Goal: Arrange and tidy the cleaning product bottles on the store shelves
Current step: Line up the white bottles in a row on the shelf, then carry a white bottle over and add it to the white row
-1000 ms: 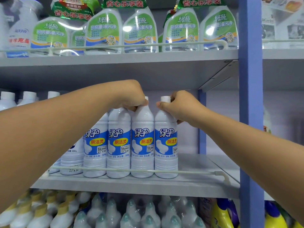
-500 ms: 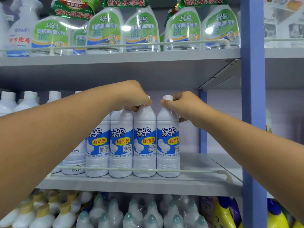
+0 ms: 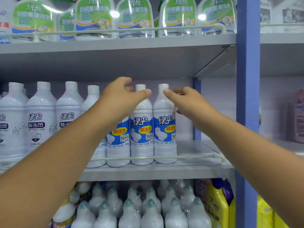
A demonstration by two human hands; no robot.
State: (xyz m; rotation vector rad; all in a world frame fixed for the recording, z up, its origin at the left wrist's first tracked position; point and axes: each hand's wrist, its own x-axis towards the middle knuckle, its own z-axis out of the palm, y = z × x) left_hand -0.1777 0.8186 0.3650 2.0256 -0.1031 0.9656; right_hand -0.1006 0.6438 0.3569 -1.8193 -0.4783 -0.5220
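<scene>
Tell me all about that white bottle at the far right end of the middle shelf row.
The rightmost bottle is white plastic by its look, with a white screw cap, sloped shoulders, a ribbed lower body and a blue label showing a toilet and a yellow oval. It stands upright behind the shelf's white rail, close beside its twin. The right hand has its thumb at the neck.

Bright overhead light; glare spots on green-label bottles (image 3: 134,18); shelf underside shadowed; edges soft, wide-angle bowed.

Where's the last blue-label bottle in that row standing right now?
The rightmost blue-label bottle stands on the middle shelf, right of its twin and left of the blue post.
</scene>
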